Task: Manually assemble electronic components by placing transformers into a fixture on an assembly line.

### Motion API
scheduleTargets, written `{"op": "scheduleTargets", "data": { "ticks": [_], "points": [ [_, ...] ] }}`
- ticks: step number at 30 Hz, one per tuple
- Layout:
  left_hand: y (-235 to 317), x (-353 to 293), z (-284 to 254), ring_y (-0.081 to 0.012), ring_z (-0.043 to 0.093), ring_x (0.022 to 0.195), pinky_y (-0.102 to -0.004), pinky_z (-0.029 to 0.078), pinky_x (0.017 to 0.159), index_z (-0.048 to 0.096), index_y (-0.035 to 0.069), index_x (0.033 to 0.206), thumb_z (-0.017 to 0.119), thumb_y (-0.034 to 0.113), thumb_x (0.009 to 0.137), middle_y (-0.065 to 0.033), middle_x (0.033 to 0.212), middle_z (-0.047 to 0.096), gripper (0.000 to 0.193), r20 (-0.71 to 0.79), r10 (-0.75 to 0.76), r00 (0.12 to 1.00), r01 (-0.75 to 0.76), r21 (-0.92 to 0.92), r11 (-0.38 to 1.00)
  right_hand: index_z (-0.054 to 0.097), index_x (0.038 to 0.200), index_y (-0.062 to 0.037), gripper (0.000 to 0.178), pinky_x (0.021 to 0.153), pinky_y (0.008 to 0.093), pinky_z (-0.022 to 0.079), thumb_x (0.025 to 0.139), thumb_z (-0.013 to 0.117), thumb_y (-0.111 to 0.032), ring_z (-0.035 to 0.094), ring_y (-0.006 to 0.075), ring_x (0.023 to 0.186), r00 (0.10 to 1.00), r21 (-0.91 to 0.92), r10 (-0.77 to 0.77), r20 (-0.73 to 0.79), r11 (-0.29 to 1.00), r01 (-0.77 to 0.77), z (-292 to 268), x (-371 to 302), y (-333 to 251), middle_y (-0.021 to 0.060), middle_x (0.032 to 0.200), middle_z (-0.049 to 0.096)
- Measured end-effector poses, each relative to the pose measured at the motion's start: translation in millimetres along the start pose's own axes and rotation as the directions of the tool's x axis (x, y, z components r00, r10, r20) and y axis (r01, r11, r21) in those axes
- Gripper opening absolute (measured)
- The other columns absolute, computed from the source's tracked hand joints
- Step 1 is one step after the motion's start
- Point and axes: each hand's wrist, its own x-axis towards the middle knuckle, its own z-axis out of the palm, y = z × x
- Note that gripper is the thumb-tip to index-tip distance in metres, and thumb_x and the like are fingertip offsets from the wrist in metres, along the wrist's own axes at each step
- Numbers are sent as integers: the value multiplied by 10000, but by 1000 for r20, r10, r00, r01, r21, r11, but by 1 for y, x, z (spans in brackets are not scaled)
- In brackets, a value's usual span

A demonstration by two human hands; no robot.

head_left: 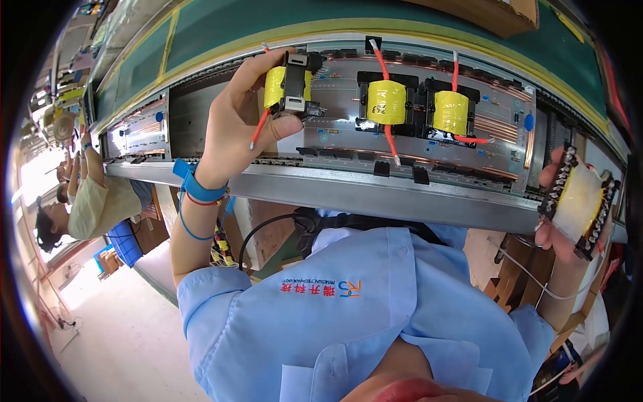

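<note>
My left hand (228, 127) is closed around a transformer (293, 87) with yellow tape, a dark core and red wire leads. It is gripped between thumb and fingers over the left part of a grey circuit board (341, 137). On the board stand two more yellow-taped transformers, a middle one (387, 102) and a right one (451, 112), both with red leads. Past the board's right end, my right hand (550, 236) grips another transformer (580, 201), tilted so its pale taped face and two rows of pins show. Its palm is partly hidden behind that part.
A metal conveyor rail (335, 194) runs along the near side of the board. Beyond lies a green work surface (248, 30) with yellow edging, and a cardboard box (495, 15) at the far right. To the left, another person (100, 208) works along the line.
</note>
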Motion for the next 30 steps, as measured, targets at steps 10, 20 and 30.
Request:
{"op": "scheduleTargets", "data": {
  "ticks": [10, 20, 30],
  "points": [
    [4, 10, -3, -214, 530, 1109, -315, 381, 999, 510, 7, 1312, 844, 173, 690, -97, 1229, 545, 725, 65, 10, 998, -32, 356, 934, 145, 1467, -26, 711, 656, 480, 636, 937, 556, -260, 632, 519, 902, 993, 86, 117, 23, 989, -118, -25, 5, -21, 202, 1312, 392],
    [24, 15, 1, -258, 550, 1031, -317, 415, 935, 531, 33, 1293, 834, 189, 674, -122, 1147, 546, 706, 161, 16, 987, -105, 560, 822, 154, 1486, -100, 841, 798, 554, 593, 847, 699, -142, 502, 580, 1118, 975, 228, 89, -202, 973, -41, 1, 6, -12, 162, 1435, 315],
    [28, 13, 26, -391, 526, 1077, -410, 438, 906, 552, 81, 1292, 792, -5, 582, -185, 1203, 534, 754, 206, 42, 978, -190, 783, 592, 278, 1463, -86, 832, 957, 674, 430, 847, 663, -492, 420, 603, 1192, 970, -313, -203, -131, 937, 154, 10, 5, 20, 161, 1441, 394]
  ]
}}
